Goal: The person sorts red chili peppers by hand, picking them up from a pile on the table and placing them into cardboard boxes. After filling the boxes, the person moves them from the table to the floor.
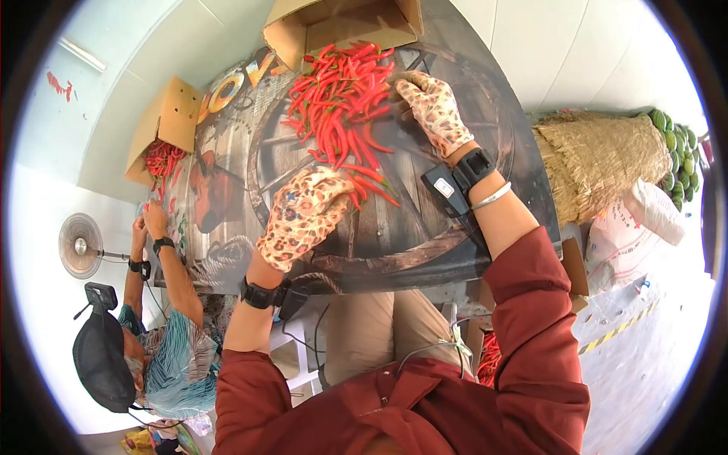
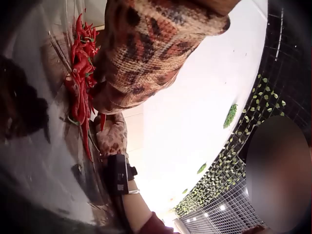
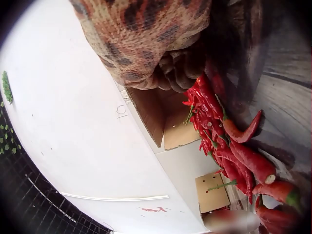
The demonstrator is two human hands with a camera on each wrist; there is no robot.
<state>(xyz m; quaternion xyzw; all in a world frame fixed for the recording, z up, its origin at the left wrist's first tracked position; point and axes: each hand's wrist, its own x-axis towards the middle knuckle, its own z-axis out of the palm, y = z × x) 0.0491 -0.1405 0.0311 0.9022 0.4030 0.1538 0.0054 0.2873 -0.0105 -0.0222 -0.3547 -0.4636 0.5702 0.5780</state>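
Observation:
A heap of red chili peppers (image 1: 341,98) with green stems lies on the printed tabletop, spilling from an open cardboard box. My left hand (image 1: 303,216), in a leopard-print glove, curls at the near end of the heap. Several chilies fan out beside its fingertips, and in the left wrist view a red tip (image 2: 103,121) pokes out below the fingers. My right hand (image 1: 432,110), gloved alike, is at the heap's right edge. Its dark-palmed fingers (image 3: 180,68) bend in close to the chilies (image 3: 239,161); I cannot tell whether they grip one.
The cardboard box (image 1: 341,30) stands at the table's far edge. To the left, another person (image 1: 178,356) works with chilies by a second box (image 1: 174,114). A fan (image 1: 80,244) is on the far left. Right of the table are straw matting (image 1: 599,159), green produce (image 1: 679,163) and white sacks (image 1: 626,243).

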